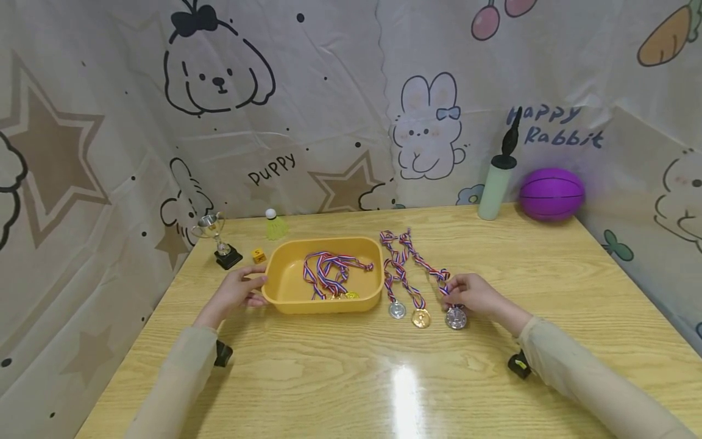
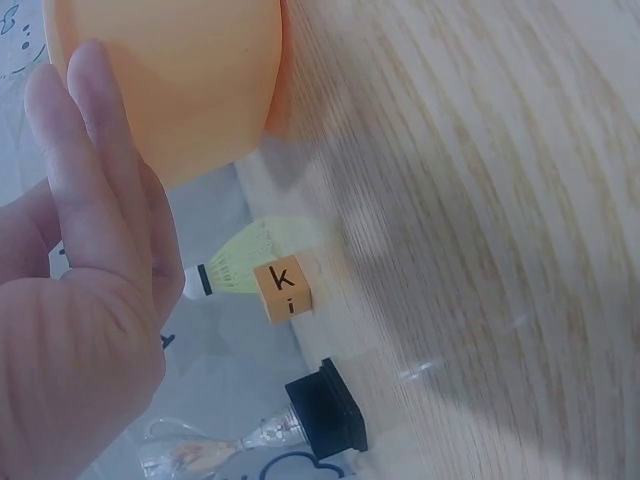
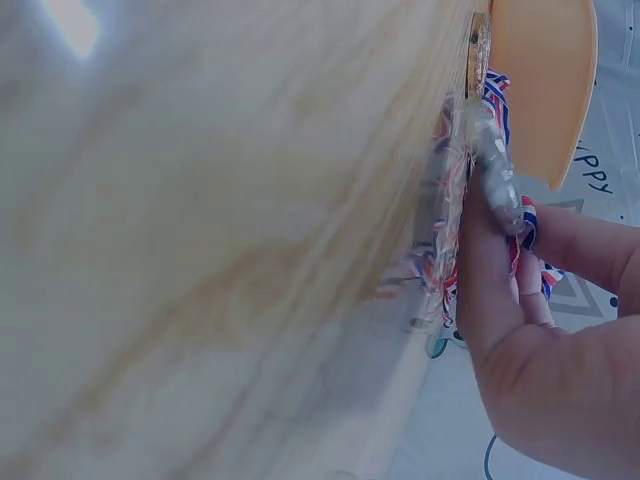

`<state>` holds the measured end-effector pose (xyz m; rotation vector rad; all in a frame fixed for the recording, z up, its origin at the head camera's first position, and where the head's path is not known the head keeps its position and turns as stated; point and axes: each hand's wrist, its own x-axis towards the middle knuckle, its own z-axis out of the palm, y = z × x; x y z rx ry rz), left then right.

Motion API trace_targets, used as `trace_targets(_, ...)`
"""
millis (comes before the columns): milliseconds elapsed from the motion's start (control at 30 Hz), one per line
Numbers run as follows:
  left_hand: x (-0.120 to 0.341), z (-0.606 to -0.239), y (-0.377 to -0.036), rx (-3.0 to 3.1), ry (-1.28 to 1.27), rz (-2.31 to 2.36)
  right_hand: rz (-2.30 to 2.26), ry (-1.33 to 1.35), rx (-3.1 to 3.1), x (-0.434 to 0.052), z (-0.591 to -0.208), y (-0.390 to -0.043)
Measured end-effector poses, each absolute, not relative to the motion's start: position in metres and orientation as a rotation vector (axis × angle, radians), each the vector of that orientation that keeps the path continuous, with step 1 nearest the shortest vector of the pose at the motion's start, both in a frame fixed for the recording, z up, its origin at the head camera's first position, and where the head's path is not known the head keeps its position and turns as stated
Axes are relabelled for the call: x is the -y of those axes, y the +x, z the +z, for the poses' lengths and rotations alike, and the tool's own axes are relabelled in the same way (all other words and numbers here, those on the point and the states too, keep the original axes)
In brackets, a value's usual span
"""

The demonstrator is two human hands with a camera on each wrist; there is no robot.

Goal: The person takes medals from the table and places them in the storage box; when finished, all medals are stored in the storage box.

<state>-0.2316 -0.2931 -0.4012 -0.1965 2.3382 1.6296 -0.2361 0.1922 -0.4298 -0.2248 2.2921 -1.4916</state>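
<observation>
silver medal (image 1: 456, 317) lies on the tabletop (image 1: 384, 378) at the right end of a row of three, just right of the yellow tray (image 1: 285, 286); we would lift it by the ribbon (image 1: 433, 271) and keep the strap from snagging its neighbours. our right hand (image 1: 474, 294) pinches the ribbon just above the disc, while our left hand (image 1: 236, 291), fingers fairly straight, rests against the tray's left wall.

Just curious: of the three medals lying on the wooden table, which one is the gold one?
The middle medal is gold; the silver medals and flank it, the latter under the right hand.
</observation>
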Motion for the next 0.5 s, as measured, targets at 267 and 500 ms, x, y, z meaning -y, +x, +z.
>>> trace_targets(267, 0.294, -0.401, -0.232, -2.351, -0.18, 1.619, -1.586, -0.192, -2.186, -0.195, -0.431, -0.24)
trace_targets(500, 0.294, -0.402, -0.232, -2.367, -0.187, 1.6, -1.754, -0.213, -1.966, -0.199, -0.409, -0.244)
